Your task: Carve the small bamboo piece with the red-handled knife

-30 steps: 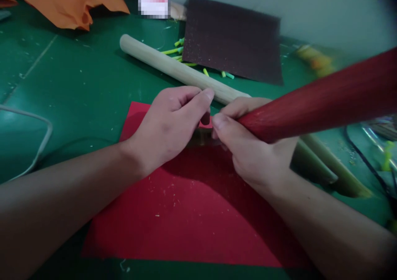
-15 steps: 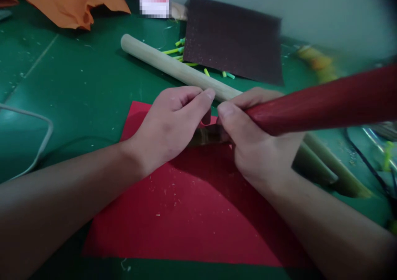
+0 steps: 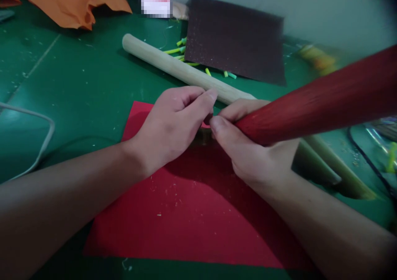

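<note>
My right hand (image 3: 248, 143) is closed around a tool with a thick red wooden handle (image 3: 322, 98), which slants up to the right edge. The tool's working end is hidden by my fingers. Close beside it, my left hand (image 3: 173, 123) is curled, fingers closed, over a dark brown-green strip (image 3: 204, 137) that looks like bamboo. Only a short stretch of that strip shows between my hands. Beneath both hands a red sheet (image 3: 186, 222) lies flat, sprinkled with small pale shavings.
Behind my hands lies a pale round wooden rod (image 3: 173, 63). Further back a dark brown sheet (image 3: 235, 40) partly covers yellow-green sticks (image 3: 173, 51). Split green bamboo pieces (image 3: 338, 172) are at right, near a black cord (image 3: 369, 160). Orange paper (image 3: 71, 3) and a white wire frame (image 3: 46, 125) are left.
My right hand has shifted slightly left, closer to my left hand, and the red handle now tilts up more steeply. Less of the strip shows. My left hand has stayed nearly still.
</note>
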A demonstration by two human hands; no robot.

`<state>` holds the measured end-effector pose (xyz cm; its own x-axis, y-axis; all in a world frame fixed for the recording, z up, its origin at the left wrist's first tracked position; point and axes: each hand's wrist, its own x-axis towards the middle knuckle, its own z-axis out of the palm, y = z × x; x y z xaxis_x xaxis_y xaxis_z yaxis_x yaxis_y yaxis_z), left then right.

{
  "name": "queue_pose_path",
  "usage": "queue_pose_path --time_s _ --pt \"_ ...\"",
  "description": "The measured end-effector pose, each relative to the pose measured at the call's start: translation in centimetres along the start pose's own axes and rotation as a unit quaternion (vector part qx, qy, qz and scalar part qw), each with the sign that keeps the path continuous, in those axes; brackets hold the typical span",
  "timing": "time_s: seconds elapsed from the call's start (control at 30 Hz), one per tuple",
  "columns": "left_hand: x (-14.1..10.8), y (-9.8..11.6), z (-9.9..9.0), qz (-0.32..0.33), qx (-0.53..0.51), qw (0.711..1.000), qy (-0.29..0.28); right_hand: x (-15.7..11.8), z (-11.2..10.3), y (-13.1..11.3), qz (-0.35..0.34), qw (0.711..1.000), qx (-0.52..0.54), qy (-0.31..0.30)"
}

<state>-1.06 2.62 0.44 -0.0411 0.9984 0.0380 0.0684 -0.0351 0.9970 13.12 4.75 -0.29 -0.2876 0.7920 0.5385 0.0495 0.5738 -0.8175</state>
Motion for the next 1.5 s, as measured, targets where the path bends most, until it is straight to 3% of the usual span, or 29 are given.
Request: queue_pose_path --time_s 0.1,0.27,0.4,0.63,1.03,1.17,1.3,1.5 --pt "0.0 0.1 0.1 0.005 0.022 1.0 0.01 0.0 0.0 0.0 0.011 1.0 0.015 0.008" --pt "-0.1 -0.1 0.0 0.018 0.012 1.0 -0.006 0.4 -0.3 -0.2 0.019 0.999 0.007 -0.039" --pt "-0.1 -0.2 -0.1 0.005 -0.008 1.0 -0.014 0.5 -0.3 -0.1 -0.016 0.997 -0.006 -0.081" --pt "-0.1 0.0 0.2 0.011 0.001 1.0 -0.001 0.0 -0.2 0.2 -0.003 1.0 -0.005 0.01" --pt "-0.1 -0.4 0.4 0.0 -0.04 0.999 -0.02 0.3 -1.0 -0.2 0.011 0.997 -0.032 -0.066" --pt "0.0 -0.3 0.5 0.0 -0.039 0.999 -0.011 0.1 -0.9 0.0 0.0 0.997 -0.063 -0.034" --pt "0.0 -0.2 0.6 0.012 0.004 1.0 0.01 0.1 -0.7 0.2 -0.01 0.999 -0.021 0.022" --pt "0.1 -0.1 0.5 0.0 -0.044 0.999 -0.011 0.1 -1.2 0.1 -0.004 0.997 -0.038 -0.07"
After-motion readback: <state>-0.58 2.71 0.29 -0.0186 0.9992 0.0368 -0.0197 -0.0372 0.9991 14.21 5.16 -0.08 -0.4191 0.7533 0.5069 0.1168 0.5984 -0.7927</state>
